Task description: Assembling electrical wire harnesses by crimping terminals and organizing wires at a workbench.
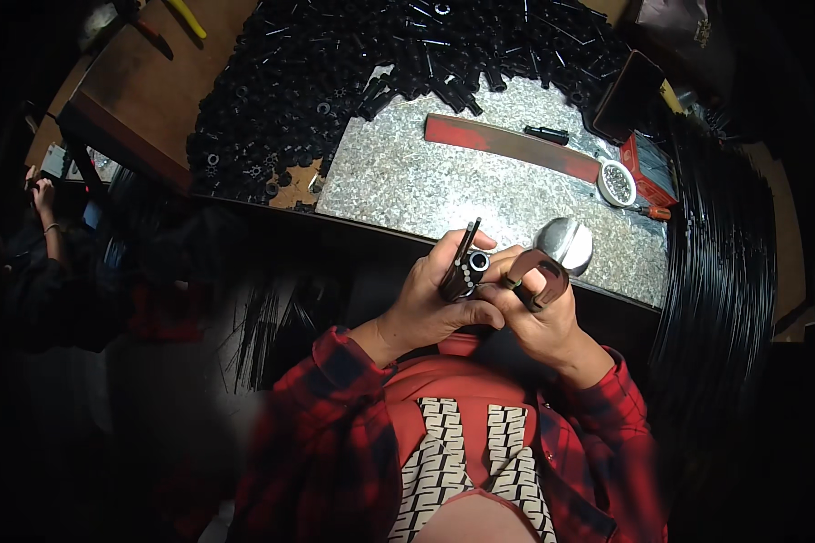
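Note:
My left hand [426, 294] is closed around a black ribbed part with a round hollow end [478, 261] and thin black rods [467, 240] sticking up beside it. Small pale dots line the part near its hollow end. Held close against it, my right hand [545, 330] grips a tool with dark reddish-brown curved handles [541, 276], which looks like pliers. The tool's jaws are hidden by my fingers. Both hands are just off the table's front edge. Right behind my right hand, a shiny silver dome-shaped object [565, 242] sits on the speckled work surface [380, 185].
A heap of black parts [290, 81] covers the back. A red-smeared flat bar [512, 147], a black tube [546, 136], a white dish of tiny pieces [617, 184], a red box [650, 172] and a screwdriver [654, 213] lie right. Black rods [720, 244] hang rightmost. Another person's hand [43, 193] shows far left.

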`<action>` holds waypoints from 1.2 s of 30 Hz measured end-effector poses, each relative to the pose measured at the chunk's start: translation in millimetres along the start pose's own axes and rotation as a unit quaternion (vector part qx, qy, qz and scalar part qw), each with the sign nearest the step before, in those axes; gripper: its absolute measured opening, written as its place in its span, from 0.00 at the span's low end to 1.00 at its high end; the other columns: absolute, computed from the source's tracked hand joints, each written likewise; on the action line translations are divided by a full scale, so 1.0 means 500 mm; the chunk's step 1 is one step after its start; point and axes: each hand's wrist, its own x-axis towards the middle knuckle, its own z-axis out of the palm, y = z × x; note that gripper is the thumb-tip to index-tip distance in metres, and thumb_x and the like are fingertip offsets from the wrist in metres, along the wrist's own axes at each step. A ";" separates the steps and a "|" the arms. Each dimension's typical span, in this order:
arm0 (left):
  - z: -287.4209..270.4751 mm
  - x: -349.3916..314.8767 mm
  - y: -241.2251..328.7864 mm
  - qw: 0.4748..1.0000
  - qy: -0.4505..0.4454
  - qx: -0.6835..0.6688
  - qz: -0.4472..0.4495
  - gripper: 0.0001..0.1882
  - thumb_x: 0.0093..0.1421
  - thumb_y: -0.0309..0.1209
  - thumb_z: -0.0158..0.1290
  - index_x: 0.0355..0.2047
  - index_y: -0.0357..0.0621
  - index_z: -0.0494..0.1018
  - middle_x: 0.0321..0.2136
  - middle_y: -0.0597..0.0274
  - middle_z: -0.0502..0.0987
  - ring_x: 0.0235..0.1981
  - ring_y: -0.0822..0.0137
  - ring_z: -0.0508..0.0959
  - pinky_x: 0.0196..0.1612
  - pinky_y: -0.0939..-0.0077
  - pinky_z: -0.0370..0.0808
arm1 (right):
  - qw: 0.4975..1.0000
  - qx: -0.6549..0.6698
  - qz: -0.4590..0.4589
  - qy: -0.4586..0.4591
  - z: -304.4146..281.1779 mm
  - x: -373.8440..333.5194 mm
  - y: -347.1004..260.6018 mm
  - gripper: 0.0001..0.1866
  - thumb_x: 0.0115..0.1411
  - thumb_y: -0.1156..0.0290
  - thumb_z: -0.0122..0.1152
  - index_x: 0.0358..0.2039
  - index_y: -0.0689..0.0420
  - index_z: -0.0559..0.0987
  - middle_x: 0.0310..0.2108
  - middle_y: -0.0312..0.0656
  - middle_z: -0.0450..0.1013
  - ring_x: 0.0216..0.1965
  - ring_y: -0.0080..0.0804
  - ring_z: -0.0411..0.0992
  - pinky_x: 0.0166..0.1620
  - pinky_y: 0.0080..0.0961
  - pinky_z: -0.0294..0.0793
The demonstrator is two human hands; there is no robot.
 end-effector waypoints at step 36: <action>-0.031 -0.018 -0.015 0.989 -0.030 -0.087 -0.115 0.45 0.38 0.35 0.74 0.54 0.40 0.61 0.24 0.77 0.70 0.25 0.85 0.69 0.29 0.88 0.66 | 0.995 0.002 -0.097 0.036 0.039 0.021 0.014 0.13 0.40 0.82 0.64 0.28 0.61 0.71 0.26 0.43 0.70 0.27 0.40 0.71 0.30 0.29 0.71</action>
